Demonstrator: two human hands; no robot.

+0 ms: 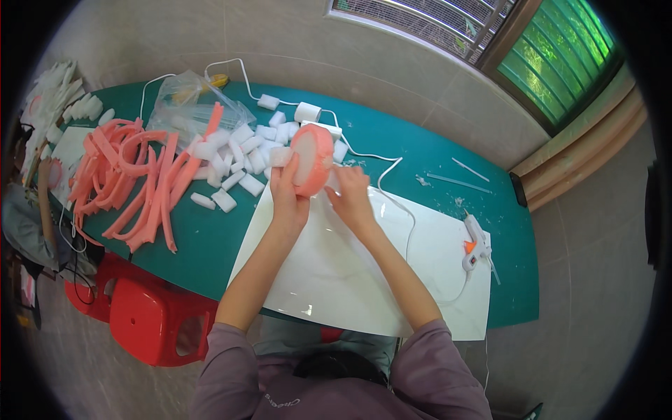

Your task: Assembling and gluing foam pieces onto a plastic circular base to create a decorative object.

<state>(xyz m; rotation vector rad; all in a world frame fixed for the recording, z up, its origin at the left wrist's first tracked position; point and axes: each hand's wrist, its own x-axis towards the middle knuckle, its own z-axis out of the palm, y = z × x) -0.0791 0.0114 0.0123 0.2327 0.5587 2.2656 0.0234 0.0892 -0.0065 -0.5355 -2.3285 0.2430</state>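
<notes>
My left hand (287, 192) is closed around a round foam piece (305, 161) with a pale flat face and a pink foam band about its rim. The disc is held tilted on edge above the white board (329, 259). A small white foam block (281, 156) sticks out at the disc's left side, beside my left fingers. Close to the disc's right edge, my right hand (352, 199) has its fingers bent together. Something whitish shows between those fingers and the disc, too blurred to name.
Pink foam strips (140, 175) lie heaped at the left, with white foam blocks (238, 157) beside them. A white glue gun (476, 241) rests at the board's right edge, near a clear glue stick (458, 183). A white cord (364, 154) crosses the green table (441, 150). Red stools (150, 318) stand left.
</notes>
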